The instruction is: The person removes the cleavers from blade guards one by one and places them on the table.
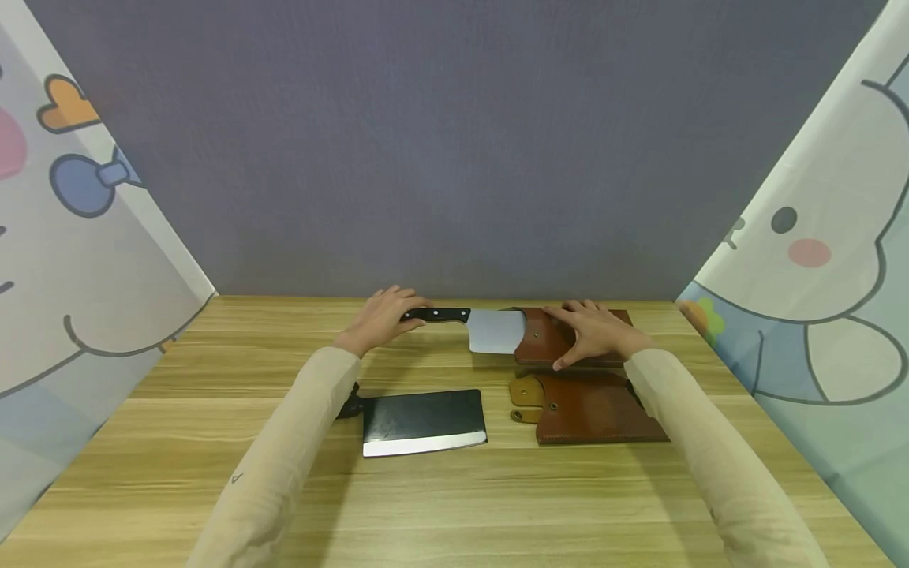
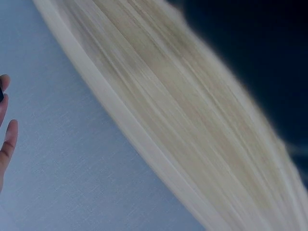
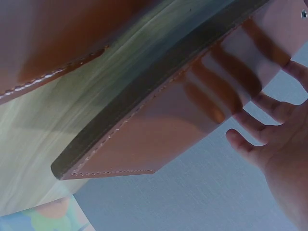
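My left hand point(image 1: 383, 318) pinches the black riveted handle point(image 1: 447, 315) of a cleaver between thumb and fingers. Its pale metal blade point(image 1: 495, 331) points right, the far end hidden inside a brown leather sheath point(image 1: 541, 338). Across that sheath lies my right hand point(image 1: 596, 330), thumb at the near edge and fingers at the far one. In the right wrist view, fingertips point(image 3: 243, 117) meet the stitched sheath's point(image 3: 139, 139) edge. The left wrist view catches only a few fingers point(image 2: 8, 142) at its border.
Nearer to me, a second cleaver point(image 1: 424, 422) with a dark blade lies flat, its handle partly under my left forearm. Right of it rests another brown sheath point(image 1: 600, 410) with tan straps. A grey panel point(image 1: 454, 158) stands behind the wooden table point(image 1: 440, 513).
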The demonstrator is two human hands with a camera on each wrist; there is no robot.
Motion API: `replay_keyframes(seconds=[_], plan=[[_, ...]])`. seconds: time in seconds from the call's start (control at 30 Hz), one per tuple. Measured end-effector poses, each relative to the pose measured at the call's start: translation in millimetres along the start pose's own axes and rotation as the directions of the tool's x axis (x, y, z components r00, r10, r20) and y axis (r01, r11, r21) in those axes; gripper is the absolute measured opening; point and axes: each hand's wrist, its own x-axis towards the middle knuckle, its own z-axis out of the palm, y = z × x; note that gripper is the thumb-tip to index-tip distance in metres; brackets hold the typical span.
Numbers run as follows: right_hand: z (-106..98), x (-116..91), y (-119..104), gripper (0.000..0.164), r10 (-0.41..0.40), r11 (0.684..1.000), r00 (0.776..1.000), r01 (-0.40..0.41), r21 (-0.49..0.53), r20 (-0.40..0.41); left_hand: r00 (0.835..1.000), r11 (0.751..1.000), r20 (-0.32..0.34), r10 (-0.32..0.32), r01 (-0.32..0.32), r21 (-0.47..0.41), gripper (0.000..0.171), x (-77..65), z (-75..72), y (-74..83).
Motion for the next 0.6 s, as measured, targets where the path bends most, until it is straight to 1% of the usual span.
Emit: replay_keyframes(seconds=[0.27,0.6], plan=[[-1.8,-0.6,0.5,0.105,0.006,1.0,1.0,-0.006,-0.008,0.004,1.0,1.0,-0.003,-0.003,0.003,-0.002,0.034,-0.3,-3.1,-2.1],[-3.8,-3.0,2.6,0.105,0.007,1.0,1.0,-0.007,0.016,0.016,1.0,1.0,0.0,-0.004,0.004,-0.001,0.035,-2.7,-3.4,-7.0]])
